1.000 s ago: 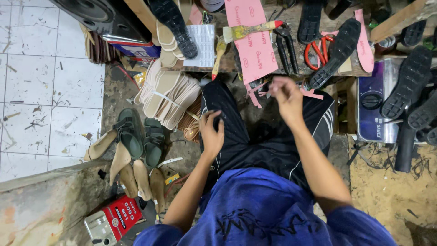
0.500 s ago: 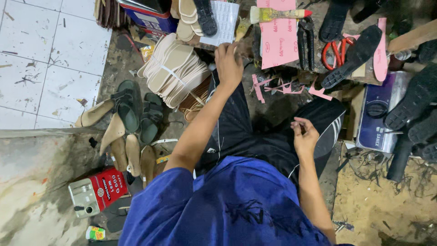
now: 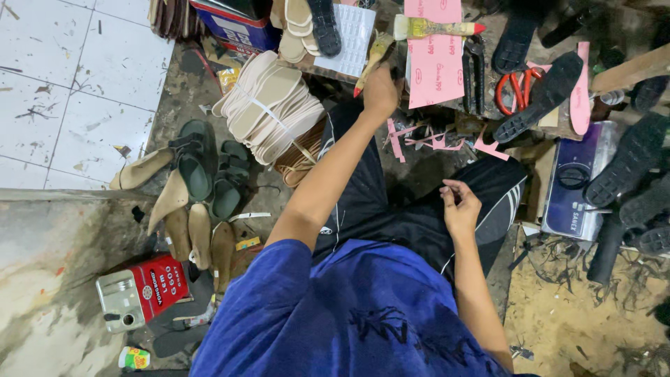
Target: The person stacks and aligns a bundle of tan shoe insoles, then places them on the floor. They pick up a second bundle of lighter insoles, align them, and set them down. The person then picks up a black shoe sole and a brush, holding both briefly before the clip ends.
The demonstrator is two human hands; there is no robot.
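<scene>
the left hand is stretched out toward twelve o'clock, its fingers curled together around the wooden handle of a glue-stained brush; the brush slants up toward one o'clock from the fist, its yellowed head lying on the white printed sheet of paper. the right hand hangs over the lap of the black trousers with white side stripes, fingers loosely bent with the thumb and forefinger tips drawn close; whether they pinch anything is too small to tell.

just at three o'clock of the left hand lies a pink rectangular sheet of rubbery material, with a second flat brush with a red-tipped handle across its top. thin pink offcut strips are scattered at five o'clock of that hand. further toward three o'clock sit red-handled scissors and a black shoe sole resting on a pink insole.

at nine o'clock of the left hand is a tied bundle of pale beige insoles, and beyond it a cluster of dark green sandals beside tan shoe lasts. a red and silver tin stands on the floor at seven o'clock, near the white tiled floor.
</scene>
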